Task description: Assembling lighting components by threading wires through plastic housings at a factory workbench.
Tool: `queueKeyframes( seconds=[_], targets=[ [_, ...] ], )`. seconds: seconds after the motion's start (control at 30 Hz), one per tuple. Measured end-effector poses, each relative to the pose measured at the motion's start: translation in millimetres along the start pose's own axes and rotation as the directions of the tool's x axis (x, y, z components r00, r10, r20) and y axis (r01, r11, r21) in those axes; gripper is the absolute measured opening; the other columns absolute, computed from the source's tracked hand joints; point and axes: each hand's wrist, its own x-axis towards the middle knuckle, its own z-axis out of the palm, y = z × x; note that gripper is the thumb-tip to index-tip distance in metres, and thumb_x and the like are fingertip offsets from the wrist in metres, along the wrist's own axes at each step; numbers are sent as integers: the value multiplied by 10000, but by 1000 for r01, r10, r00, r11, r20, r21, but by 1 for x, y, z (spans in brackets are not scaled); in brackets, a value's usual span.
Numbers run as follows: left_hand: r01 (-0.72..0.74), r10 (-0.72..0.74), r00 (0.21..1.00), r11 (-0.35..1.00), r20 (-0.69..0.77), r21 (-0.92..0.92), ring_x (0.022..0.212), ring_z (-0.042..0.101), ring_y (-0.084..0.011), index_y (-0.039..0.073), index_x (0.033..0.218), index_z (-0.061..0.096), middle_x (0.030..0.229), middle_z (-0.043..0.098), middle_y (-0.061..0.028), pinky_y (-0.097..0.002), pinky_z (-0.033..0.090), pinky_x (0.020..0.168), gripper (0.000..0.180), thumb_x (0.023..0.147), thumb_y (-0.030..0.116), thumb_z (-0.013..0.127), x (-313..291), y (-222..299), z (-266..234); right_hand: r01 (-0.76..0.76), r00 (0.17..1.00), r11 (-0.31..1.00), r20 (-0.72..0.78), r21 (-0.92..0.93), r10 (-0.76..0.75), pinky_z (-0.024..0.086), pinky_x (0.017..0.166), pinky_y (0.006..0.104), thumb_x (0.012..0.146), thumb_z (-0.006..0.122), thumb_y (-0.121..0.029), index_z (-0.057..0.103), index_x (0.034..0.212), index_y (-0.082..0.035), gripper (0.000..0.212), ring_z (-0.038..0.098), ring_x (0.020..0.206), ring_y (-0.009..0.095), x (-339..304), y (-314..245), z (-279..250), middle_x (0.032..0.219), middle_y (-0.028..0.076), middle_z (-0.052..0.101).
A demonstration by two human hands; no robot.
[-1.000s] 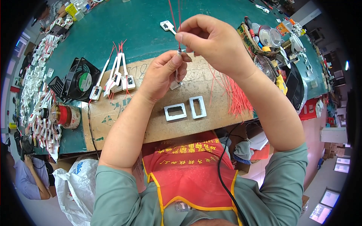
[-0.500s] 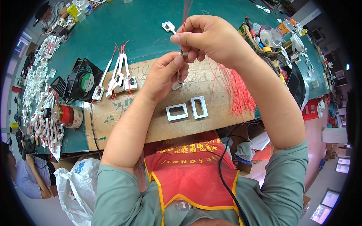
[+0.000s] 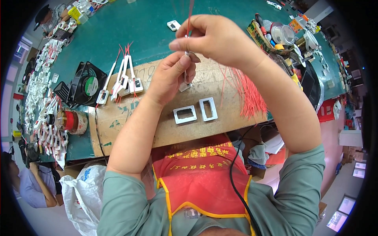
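Because the work is raised above the surface and close to the eyes, the small parts are kept where they can be seen.

Right hand [image 3: 220, 39]: held over the green surface [image 3: 149, 27], its fingers pressed together on a thin red wire [image 3: 189, 15] that rises toward the top edge, so that the wire is kept taut and straight.

Left hand [image 3: 171, 76]: set just below the right, thumb and fingers pinched on a small white switch part [image 3: 185, 84], which is steadied from beneath; the lower end of the wire appears to be met here, though the joint itself is hidden by the fingers.

Cardboard sheet [image 3: 157, 126]: laid over the near edge of the surface as a work pad.

Two white rectangular frames [image 3: 195, 112]: left side by side on the cardboard, directly under the hands and within easy reach.

Bundle of red wires [image 3: 246, 94]: fanned out on the right, beside the right forearm.

Wired white switches [image 3: 122, 84]: set aside in a row to the left, near a black fan [image 3: 87, 83].
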Motion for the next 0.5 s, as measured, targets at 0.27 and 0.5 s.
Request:
queueKeyframes(
  seconds=[0.27,0.5],
  targets=[
    [7,-5,999,999,-51,34,672,475,-103,2,1005,586,717,526,-13,-231,390,605,342,934,335,556,-2,3,2,-274,962,952,37,134,272,446,543,256,858,633,-202,646,806,28,236,552,579,103,-1,-39,-18,658,60,617],
    [-1,2,1000,999,-30,33,675,479,-107,5,1004,587,713,521,-9,-239,382,612,339,936,336,552,1,1,1,-165,986,980,-32,-109,162,467,566,314,822,676,-236,635,772,27,271,586,588,193,-3,-32,-16,663,125,639]
  ],
)
